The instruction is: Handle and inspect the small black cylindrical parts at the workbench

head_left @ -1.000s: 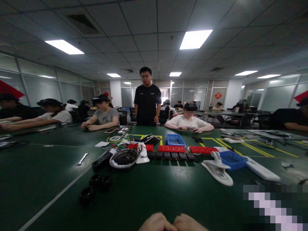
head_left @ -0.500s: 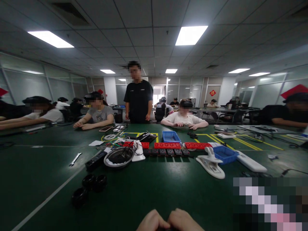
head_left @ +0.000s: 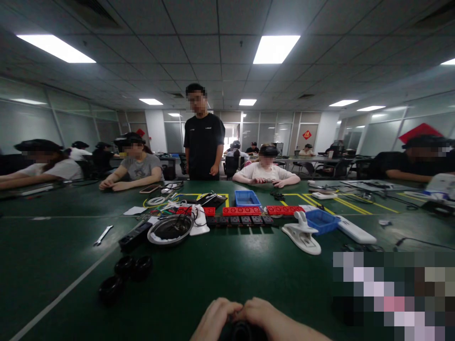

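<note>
At the bottom middle of the head view, my left hand and my right hand meet at the fingertips. Both are closed around a dark black round part, whose lower portion is cut off by the picture's edge. Its exact kind is hard to make out. Off to the left on the green table lie several glossy black ring-shaped pieces, close together and apart from my hands.
Ahead lie a metal bowl, red socket strips, black socket units, a white clip stand, blue trays and a white bar. A wrench lies left. A person stands across the table; others sit around.
My hands have come higher in the picture, and the black part between them now shows. The whole view has shifted slightly, with the table items appearing further left.
</note>
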`<state>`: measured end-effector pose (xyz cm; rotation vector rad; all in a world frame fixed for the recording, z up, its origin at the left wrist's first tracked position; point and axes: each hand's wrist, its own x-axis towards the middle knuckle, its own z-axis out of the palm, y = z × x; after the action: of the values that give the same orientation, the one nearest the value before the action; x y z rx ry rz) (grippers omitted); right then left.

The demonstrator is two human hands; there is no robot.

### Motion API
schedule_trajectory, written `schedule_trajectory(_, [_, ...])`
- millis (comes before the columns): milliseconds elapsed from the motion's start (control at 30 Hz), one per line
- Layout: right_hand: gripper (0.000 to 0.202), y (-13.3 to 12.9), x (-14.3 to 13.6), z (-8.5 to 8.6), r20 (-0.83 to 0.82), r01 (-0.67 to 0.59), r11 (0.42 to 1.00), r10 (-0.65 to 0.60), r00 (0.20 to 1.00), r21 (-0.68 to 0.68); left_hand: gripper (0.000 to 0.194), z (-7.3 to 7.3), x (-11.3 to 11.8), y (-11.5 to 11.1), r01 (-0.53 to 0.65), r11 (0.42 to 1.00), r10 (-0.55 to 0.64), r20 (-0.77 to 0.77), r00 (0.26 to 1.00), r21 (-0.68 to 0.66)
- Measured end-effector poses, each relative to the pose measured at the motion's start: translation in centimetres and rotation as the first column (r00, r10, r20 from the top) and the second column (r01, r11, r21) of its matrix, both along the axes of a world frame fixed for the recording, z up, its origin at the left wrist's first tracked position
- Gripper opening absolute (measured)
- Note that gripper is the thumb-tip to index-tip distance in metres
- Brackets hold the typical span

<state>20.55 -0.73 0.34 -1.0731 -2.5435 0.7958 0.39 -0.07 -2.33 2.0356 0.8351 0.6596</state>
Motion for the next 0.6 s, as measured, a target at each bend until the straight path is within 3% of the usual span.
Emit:
schedule_trajectory(67, [0.034, -0.3, 0.3, 1.1, -0.042, -0.014, 0.999, 0.012, 0.999, -0.034, 0.056, 0.2, -0.3, 0.1, 0.014, 0.999, -0.014, 0.002, 1.000, 0.035])
schedule_trajectory(133, [0.022, -0.2, 0.3, 0.8, -0.044, -0.027, 0.999, 0.026, 0.999, -0.036, 0.052, 0.4, -0.5, 0.2, 0.033, 0.997, -0.033, -0.015, 0.999, 0.065])
schedule_trajectory(233, [0.013, 1.0, 0.0, -1.4, -0.018, -0.039, 0.999, 0.039, 0.999, 0.026, 0.048, 0.6, -0.5, 0.3, 0.038, 0.996, -0.034, -0.043, 0.998, 0.079])
schedule_trajectory(367, [0.018, 2.3, -0.3, -3.8, 0.016, -0.027, 0.993, 0.025, 1.000, 0.112, 0.055, 0.3, -0.2, 0.5, 0.009, 0.995, -0.004, -0.053, 0.999, 0.095])
schedule_trajectory(467, [0.017, 1.8, -0.3, -2.9, 0.003, -0.027, 0.993, 0.027, 1.000, 0.116, 0.055, -0.1, -0.1, 0.4, -0.014, 0.990, 0.023, -0.066, 0.998, 0.140])
schedule_trajectory(600, [0.014, 0.3, -0.6, -0.9, 0.040, 0.096, 0.992, -0.100, 0.994, 0.080, 0.050, -0.2, -0.1, 0.0, -0.044, 0.980, 0.062, -0.090, 0.994, 0.193])
